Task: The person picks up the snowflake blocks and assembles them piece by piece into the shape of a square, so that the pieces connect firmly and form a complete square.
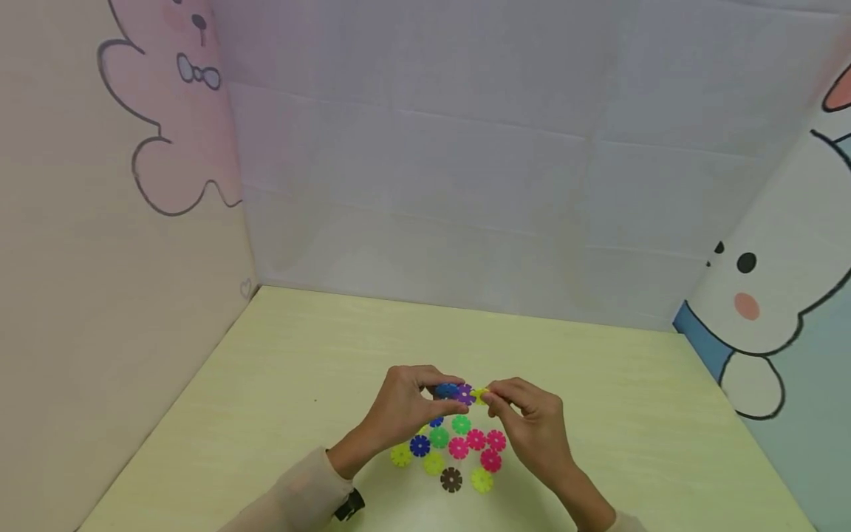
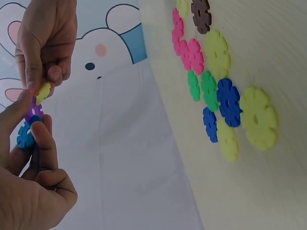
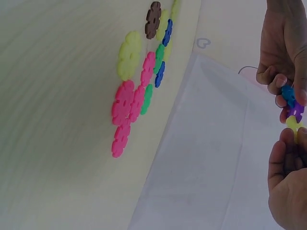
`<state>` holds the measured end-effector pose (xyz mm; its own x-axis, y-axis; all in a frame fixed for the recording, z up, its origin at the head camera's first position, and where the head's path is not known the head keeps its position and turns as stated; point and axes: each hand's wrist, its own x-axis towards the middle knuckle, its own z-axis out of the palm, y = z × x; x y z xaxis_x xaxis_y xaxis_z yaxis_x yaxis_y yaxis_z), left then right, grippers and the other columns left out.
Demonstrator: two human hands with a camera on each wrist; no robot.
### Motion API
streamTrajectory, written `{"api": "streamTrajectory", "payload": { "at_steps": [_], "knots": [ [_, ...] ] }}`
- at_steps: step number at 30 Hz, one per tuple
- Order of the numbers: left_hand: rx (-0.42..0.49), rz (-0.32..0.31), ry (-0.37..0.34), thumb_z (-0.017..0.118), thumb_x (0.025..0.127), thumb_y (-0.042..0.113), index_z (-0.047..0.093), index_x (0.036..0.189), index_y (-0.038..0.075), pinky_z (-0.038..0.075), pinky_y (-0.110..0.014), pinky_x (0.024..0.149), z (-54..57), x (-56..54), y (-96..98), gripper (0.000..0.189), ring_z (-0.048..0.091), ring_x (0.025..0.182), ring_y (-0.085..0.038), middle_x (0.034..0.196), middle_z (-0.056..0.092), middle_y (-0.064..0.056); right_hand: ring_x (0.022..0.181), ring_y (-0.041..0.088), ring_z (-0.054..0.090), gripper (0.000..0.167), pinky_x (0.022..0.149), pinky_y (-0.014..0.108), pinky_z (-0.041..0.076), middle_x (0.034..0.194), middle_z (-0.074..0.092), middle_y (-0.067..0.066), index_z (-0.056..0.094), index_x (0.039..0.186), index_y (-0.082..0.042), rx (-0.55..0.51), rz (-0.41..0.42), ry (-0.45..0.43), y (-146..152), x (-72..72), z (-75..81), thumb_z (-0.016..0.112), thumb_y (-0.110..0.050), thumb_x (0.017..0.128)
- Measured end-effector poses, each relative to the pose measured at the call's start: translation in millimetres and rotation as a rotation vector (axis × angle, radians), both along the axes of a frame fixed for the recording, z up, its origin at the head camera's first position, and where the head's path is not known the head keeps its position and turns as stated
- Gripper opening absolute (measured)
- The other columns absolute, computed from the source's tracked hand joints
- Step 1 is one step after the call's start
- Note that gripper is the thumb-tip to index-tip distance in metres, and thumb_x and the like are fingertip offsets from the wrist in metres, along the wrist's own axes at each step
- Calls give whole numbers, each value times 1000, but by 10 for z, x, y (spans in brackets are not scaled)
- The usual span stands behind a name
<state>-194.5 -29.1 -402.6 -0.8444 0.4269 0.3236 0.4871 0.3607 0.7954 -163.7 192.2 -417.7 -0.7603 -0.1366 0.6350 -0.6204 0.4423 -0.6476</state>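
Above the table, my left hand (image 1: pixel 392 410) pinches a blue notched plastic disc (image 1: pixel 447 391) and the purple disc (image 1: pixel 465 394) beside it between thumb and fingers. My right hand (image 1: pixel 540 432) pinches a yellow notched disc (image 1: pixel 479 397) against the purple one's right side. In the left wrist view the blue disc (image 2: pixel 26 136), purple disc (image 2: pixel 34 111) and yellow disc (image 2: pixel 43 93) run in a short chain. Fingers partly cover all three; how deep the yellow disc's slot sits in the purple one, I cannot tell.
Below the hands, several loose discs lie flat on the pale table (image 1: pixel 299 369): pink (image 1: pixel 491 460), green (image 1: pixel 439 437), dark blue (image 1: pixel 419 445), yellow (image 1: pixel 482 480) and one brown (image 1: pixel 451 480). Cloth-like walls with cartoon animals (image 1: pixel 764 295) enclose the table's back and sides.
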Motion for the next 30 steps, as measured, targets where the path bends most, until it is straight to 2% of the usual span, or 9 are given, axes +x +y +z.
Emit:
{"api": "streamTrajectory", "payload": {
  "at_steps": [5,10,12,15,17,19,22,26,30],
  "knots": [
    [-116,-41,27,85,86,32,81,109,18,53,-21,62,45,-22,-79,27,61,77,-2,95,76,8,67,6,63,15,60,17,50,80,72,-4,79,94,-15,19,56,-38,3,-9,-13,76,0,90],
    [-173,-49,36,83,88,31,80,111,19,52,-21,64,116,-71,-122,27,61,76,-2,93,75,9,83,6,69,19,78,23,60,95,74,-2,78,112,-13,58,127,-261,224,-75,5,75,-9,94],
    [-186,-26,17,84,88,31,80,112,20,52,-22,64,122,-76,-141,27,60,76,-2,93,74,11,86,4,67,22,78,23,59,98,73,-2,77,117,-10,152,110,-351,351,-122,-45,75,-11,94],
    [-197,-2,-15,84,88,31,80,112,21,51,-23,62,105,-62,-164,27,60,76,-2,93,73,12,82,1,60,24,72,21,55,98,71,0,77,116,-3,381,100,-421,505,-192,-213,75,-11,94],
    [-198,-1,-28,84,88,31,80,113,22,51,-23,61,112,-73,-159,27,60,76,-2,93,73,13,81,1,56,26,69,20,52,98,70,1,76,116,1,507,131,-457,567,-243,-318,76,-11,93],
    [-198,-10,-34,83,88,32,80,113,22,51,-23,61,114,-81,-147,27,60,76,-2,94,73,13,81,2,55,28,68,19,50,99,68,2,76,117,2,566,174,-485,600,-268,-406,77,-13,92],
    [-200,-25,-39,83,89,33,80,114,23,51,-23,62,118,-93,-121,27,59,76,-2,96,74,14,80,4,53,29,67,19,48,96,66,0,77,116,0,561,202,-497,602,-275,-476,79,-13,91],
    [-209,-25,-32,82,89,34,80,114,23,51,-22,63,135,-108,-107,27,59,76,-1,96,74,14,80,4,55,22,69,20,51,91,65,-1,78,109,-3,560,197,-483,557,-308,-477,81,-10,88],
    [-214,-18,-49,82,89,34,80,114,23,51,-22,62,160,-112,-117,28,59,76,-2,96,73,14,78,4,56,9,70,21,51,87,66,-5,76,97,-9,556,149,-548,518,-350,-431,80,-9,89]
  ]
}}
